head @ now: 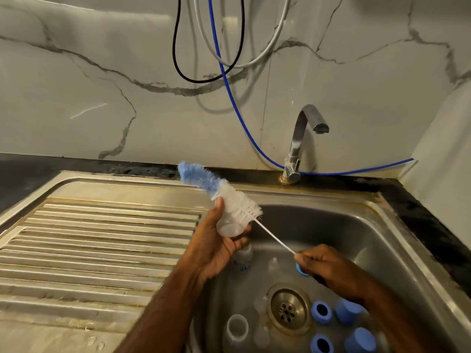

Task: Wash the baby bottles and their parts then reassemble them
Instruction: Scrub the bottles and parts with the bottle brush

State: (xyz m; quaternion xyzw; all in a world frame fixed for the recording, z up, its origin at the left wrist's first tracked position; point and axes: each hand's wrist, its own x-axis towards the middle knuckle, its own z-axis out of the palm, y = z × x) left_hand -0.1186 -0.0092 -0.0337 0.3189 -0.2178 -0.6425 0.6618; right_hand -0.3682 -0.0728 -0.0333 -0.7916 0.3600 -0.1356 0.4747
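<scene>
Steel sink (369, 225); bottle brush (219, 197): no legible writing.

The bottle brush (221, 193) is two-toned — pale blue bristles at its far tip, white bristles nearer the twisted white wire stem. The small cap (229, 226) against it is clear and colourless. In the grey steel sink (356, 240), blue screw rings (321, 312) and blue caps (361, 340) lie at the near right, beside clear parts such as the cup (237, 327) near the brownish-rimmed drain (287, 311). The draining board (96, 250) on the left is ribbed in parallel ridges, streaked brown. The far wall (76, 85) is white marble with grey veins — black, white and blue hoses (230, 93) hang on it. The tap (304, 138) is chrome, the counter (420, 205) black.
</scene>
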